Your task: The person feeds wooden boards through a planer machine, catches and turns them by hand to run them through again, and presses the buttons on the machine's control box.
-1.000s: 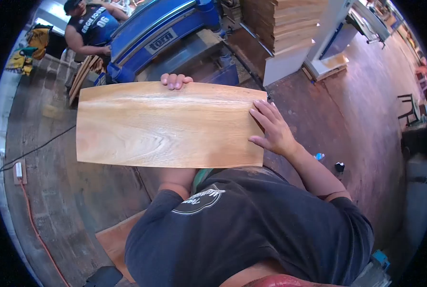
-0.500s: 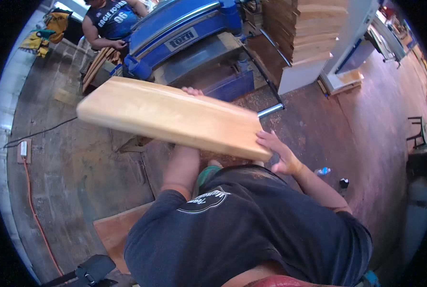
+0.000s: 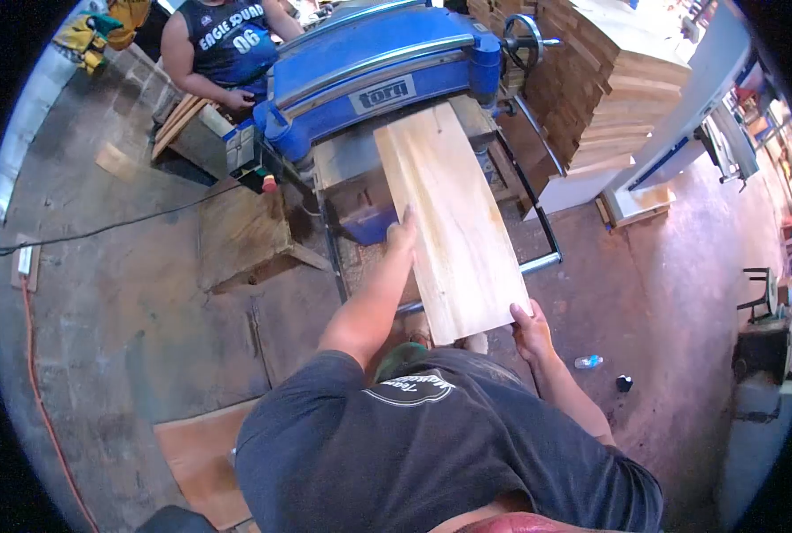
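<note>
A wide pale wooden board lies lengthwise in front of me, its far end over the bed of a blue thickness planer. My left hand grips the board's left edge near its middle, thumb on top and the other fingers hidden beneath. At the near right corner my right hand holds the board, thumb on the upper face and fingers around the edge. The planer's metal bed shows to the left of the board.
A co-worker stands behind the planer at left. Tall stacked boards rise at the right. A red stop button sits on the machine's left. A black cable, an orange cord and a plastic bottle lie on the floor.
The board has swung from lying crosswise before me to pointing at the planer, with its far end now over the bed. Both hands still hold it.
</note>
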The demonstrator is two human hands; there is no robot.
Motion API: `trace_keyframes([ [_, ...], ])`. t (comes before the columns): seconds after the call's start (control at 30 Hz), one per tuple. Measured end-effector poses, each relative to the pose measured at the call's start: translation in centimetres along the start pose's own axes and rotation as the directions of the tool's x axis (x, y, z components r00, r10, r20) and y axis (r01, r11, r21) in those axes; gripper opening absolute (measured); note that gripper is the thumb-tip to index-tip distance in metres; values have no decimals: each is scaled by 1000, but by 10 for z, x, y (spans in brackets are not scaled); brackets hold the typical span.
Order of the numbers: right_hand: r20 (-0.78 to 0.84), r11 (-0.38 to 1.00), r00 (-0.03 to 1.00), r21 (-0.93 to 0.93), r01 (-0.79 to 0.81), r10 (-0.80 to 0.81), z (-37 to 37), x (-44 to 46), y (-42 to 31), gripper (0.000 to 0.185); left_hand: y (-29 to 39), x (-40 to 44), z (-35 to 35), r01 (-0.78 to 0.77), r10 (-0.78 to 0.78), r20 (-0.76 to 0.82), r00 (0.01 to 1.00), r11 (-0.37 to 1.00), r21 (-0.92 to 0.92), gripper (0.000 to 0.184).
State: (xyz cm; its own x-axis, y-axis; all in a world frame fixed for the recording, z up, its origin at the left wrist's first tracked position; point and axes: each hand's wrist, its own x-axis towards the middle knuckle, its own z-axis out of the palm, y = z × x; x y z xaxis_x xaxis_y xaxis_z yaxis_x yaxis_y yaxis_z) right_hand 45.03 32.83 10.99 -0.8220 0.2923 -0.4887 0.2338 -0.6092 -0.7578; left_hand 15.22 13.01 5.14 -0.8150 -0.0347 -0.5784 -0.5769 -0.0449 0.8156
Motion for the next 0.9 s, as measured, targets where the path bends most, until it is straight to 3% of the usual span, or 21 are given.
trace_keyframes([
  [0.07,-96,997,994,57,-47,52,6,16,0,39,-14,19,-3,26,-24,-37,999,999,34,78],
  [0.1,-176,993,982,109,-48,67,9,27,5,36,4,0,-1,67,-56,79,995,987,-144,74],
  [0.13,-255,991,967,133,16,19,4,44,21,32,6,3,-1,73,-61,84,995,987,-144,74],
  [0.23,-302,999,953,46,-24,37,33,58,2,30,18,3,-6,-1,30,189,982,988,-154,71],
  [0.3,-332,1000,943,8,19,-16,37,79,6,33,26,-31,-13,75,4,295,955,964,-256,64],
  [0.37,-369,999,929,-45,23,-38,43,89,-3,35,2,-48,-24,185,-106,407,907,970,-161,69],
  [0.4,-337,692,876,-722,-4,-346,44,87,-13,39,-6,-57,-27,249,-178,419,891,961,-122,78],
  [0.43,-98,7,833,-994,-112,-545,50,88,-26,42,-10,-59,-25,258,-176,362,915,947,-192,80],
  [0.47,90,-170,721,-985,-39,-687,59,91,-36,45,-13,-59,-23,262,-180,302,936,929,-260,82],
  [0.53,92,-140,854,-990,23,-511,100,105,-59,47,-24,-54,-15,228,-169,249,954,946,-230,76],
  [0.57,92,-147,854,-989,18,-512,107,120,-64,47,-28,-49,-9,189,-150,193,970,961,-201,71],
  [0.63,-46,164,970,-986,-6,-239,116,155,-66,54,-37,-36,-2,155,-118,176,977,965,-212,72],
  [0.8,-86,153,980,-986,-59,-179,125,219,-62,77,-51,20,9,45,-43,56,998,999,-27,74],
  [0.87,-66,42,937,-998,-55,-343,125,246,-56,83,-9,35,8,28,-20,96,995,996,-85,72],
  [0.9,-68,37,939,-998,-59,-338,130,249,-61,83,4,40,6,7,12,135,991,991,-136,71],
])
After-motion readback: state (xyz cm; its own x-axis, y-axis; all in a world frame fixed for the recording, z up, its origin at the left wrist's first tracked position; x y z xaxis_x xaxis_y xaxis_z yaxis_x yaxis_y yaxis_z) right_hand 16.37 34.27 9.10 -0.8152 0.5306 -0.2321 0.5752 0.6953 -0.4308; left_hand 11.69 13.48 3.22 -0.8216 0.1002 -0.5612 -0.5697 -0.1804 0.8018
